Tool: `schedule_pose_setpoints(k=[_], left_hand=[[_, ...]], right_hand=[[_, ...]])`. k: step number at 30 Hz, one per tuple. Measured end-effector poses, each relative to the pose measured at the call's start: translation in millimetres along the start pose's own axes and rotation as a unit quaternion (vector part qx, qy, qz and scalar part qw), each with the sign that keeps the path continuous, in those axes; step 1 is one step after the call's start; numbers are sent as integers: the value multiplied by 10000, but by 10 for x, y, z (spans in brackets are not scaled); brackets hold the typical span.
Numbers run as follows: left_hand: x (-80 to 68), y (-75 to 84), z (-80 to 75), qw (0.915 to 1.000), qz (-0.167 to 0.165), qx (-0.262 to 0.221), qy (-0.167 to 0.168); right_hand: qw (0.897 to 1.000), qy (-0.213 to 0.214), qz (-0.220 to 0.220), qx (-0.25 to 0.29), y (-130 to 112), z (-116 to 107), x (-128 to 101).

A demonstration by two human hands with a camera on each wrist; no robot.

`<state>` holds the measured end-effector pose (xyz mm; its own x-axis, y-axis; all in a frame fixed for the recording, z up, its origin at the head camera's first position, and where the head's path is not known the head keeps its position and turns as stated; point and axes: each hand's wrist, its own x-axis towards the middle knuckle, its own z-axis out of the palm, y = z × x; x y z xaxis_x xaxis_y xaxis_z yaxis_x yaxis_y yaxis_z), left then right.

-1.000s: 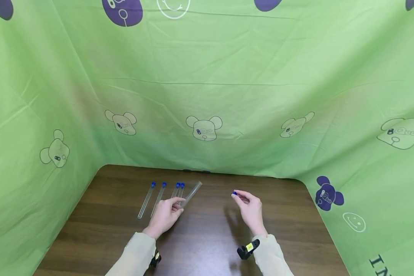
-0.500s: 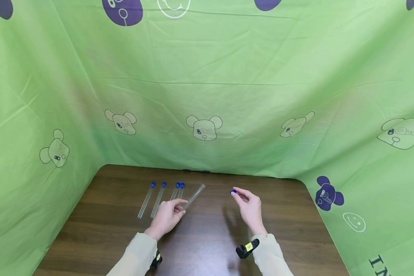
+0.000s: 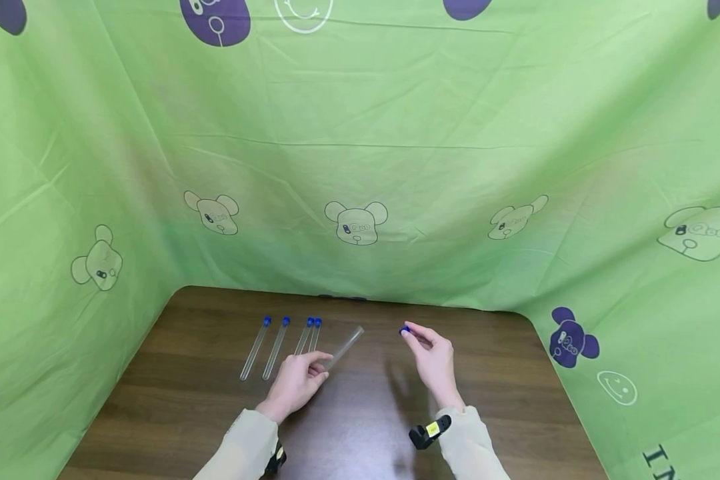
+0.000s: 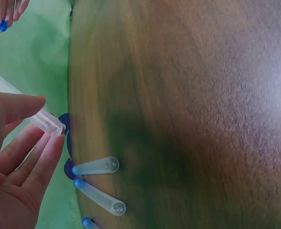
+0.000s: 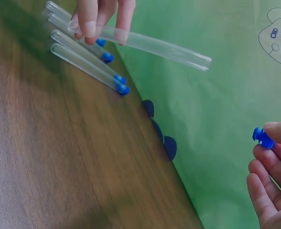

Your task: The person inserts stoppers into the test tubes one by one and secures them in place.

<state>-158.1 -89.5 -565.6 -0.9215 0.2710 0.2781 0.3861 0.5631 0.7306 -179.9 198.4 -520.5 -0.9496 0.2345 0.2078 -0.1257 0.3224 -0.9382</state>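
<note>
My left hand point(image 3: 297, 381) pinches a clear, uncapped test tube point(image 3: 347, 347) near its rounded bottom, above the table. The tube slants up to the right, its open mouth toward my right hand point(image 3: 435, 363). Between thumb and fingertips, that right hand pinches a small blue stopper point(image 5: 263, 138), apart from the tube. In the right wrist view the left fingers point(image 5: 88, 21) wrap the bottom of the held tube point(image 5: 164, 47). Several test tubes with blue stoppers lie on the table left of the hands, one point(image 3: 255, 350) at the far left and another point(image 3: 276, 350) beside it.
The brown wooden table point(image 3: 486, 373) has rounded back corners. A green cloth point(image 3: 360, 167) with bear-head prints hangs behind it and along both sides. Two capped tubes point(image 3: 303, 337) lie close together just beyond the left hand. A black camera point(image 3: 430, 432) is strapped on the right wrist.
The left hand has moved slightly right with the tube, bringing its mouth closer to the stopper. The right hand has shifted a little forward and left, still holding the stopper.
</note>
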Motion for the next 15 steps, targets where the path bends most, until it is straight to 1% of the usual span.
schedule_pose_setpoints(k=[6,15], left_hand=[[7,0,40,10000,52,-27,-12],[11,42,53,9999,42,-90,-76]], right_hand=[[10000,-40,-19,42,-29,5,-1],[9997,-163,-197,55,-74,42,31]])
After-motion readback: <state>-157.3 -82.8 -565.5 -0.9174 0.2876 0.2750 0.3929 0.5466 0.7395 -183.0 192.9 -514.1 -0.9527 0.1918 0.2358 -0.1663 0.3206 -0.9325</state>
